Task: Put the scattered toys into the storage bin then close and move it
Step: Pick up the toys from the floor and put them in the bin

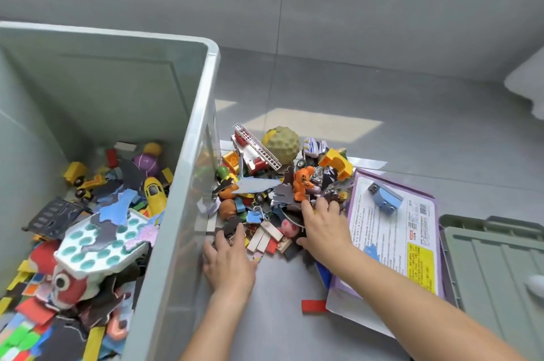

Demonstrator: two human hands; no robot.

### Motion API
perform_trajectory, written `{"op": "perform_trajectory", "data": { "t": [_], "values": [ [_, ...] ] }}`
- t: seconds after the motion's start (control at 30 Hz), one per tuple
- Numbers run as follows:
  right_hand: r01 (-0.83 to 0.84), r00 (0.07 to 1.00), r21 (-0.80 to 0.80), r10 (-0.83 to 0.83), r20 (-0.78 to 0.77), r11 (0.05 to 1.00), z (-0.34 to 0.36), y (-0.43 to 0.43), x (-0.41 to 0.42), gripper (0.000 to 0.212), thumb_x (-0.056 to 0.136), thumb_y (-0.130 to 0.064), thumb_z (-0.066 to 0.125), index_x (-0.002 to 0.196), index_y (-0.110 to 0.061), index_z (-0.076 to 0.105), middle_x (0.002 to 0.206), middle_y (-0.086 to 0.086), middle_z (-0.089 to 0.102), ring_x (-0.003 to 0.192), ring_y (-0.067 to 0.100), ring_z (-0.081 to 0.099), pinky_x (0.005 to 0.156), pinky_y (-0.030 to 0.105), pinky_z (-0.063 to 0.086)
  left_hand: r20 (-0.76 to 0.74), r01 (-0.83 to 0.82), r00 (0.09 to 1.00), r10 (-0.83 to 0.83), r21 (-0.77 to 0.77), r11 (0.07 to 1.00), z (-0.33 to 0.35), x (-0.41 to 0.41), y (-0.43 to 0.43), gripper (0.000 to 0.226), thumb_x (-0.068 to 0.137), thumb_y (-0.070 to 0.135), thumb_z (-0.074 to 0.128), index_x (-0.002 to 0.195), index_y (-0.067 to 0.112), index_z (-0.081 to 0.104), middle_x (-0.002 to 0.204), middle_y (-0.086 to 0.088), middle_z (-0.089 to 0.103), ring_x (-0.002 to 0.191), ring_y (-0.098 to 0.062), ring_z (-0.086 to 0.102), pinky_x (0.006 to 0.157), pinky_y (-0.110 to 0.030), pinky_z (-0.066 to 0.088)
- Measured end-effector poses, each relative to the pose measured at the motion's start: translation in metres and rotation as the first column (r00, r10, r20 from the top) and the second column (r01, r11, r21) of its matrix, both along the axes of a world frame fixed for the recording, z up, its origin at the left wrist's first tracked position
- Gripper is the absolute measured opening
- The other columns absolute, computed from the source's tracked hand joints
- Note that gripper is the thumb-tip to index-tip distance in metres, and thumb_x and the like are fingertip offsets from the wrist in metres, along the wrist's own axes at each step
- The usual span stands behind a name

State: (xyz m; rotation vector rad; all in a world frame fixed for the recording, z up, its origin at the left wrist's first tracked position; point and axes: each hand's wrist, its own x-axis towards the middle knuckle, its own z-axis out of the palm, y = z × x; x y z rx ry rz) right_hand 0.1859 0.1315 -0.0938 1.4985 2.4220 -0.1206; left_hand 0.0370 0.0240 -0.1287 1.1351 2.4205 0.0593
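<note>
Grey floor (382,81): one bin (117,89) (one lid (500,257))

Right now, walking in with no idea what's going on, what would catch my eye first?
The jumbled heap of toys on the grey floor grabs attention first, with a bumpy yellow-green ball at its far side and a bright orange figure nearer the middle. The left hand and right hand rest on its near edge. At left stands the big pale-green storage bin, open and already holding many toys.
</note>
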Motion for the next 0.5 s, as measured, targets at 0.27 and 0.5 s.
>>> {"op": "perform_trajectory", "data": {
  "t": [0.27,0.5],
  "values": [
    [-0.003,0.998,-0.134,-0.006,-0.063,0.991,-0.015,-0.006,-0.006,0.098,0.076,-0.042,0.073,0.147,-0.014,0.011,0.127,0.01,0.041,0.112,0.03,0.041,0.077,0.039,0.051,-0.055,0.087,0.994,-0.093,-0.11,0.99,-0.003,0.004,0.001,0.095,0.068,0.073,0.061,0.143,0.045,0.01,0.148,-0.005,0.017,0.124,-0.029,0.033,0.091,-0.041,0.039],
    [0.001,0.983,-0.16,-0.031,-0.181,0.987,-0.018,-0.003,0.003,0.072,0.085,0.001,0.052,0.146,-0.011,0.015,0.125,0.011,0.045,0.109,0.031,0.047,0.082,0.039,0.048,-0.001,0.048,0.999,-0.048,0.052,0.998,-0.008,0.004,0.002,0.057,0.078,0.051,0.067,0.122,0.025,0.04,0.125,-0.002,0.042,0.112,-0.029,0.04,0.084,-0.038,0.046]
  ]
}}
